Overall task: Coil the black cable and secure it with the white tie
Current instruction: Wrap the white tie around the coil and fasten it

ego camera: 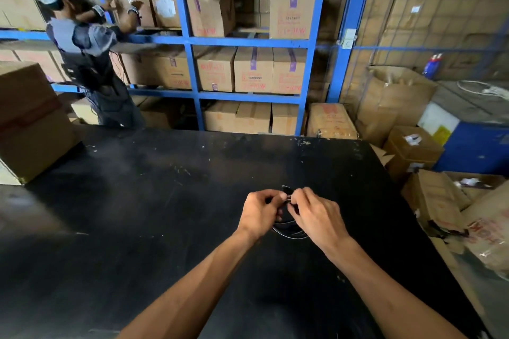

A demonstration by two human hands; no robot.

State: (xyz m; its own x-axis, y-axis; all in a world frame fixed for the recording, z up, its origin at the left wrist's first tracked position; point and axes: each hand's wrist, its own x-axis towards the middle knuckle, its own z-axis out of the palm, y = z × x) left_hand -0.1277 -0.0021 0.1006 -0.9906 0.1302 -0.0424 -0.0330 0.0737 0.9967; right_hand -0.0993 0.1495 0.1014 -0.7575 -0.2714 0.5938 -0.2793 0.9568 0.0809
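My left hand (pixel 260 210) and right hand (pixel 316 215) pinch the black cable (pixel 289 231) coil's top; loops hang toward me.

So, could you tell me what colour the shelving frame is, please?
Blue shelving frame, clearest in the head view.

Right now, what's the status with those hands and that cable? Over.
Left hand and right hand both pinching the black cable above the black table. Cable already looped. White tie not clearly visible. Nothing in the way.
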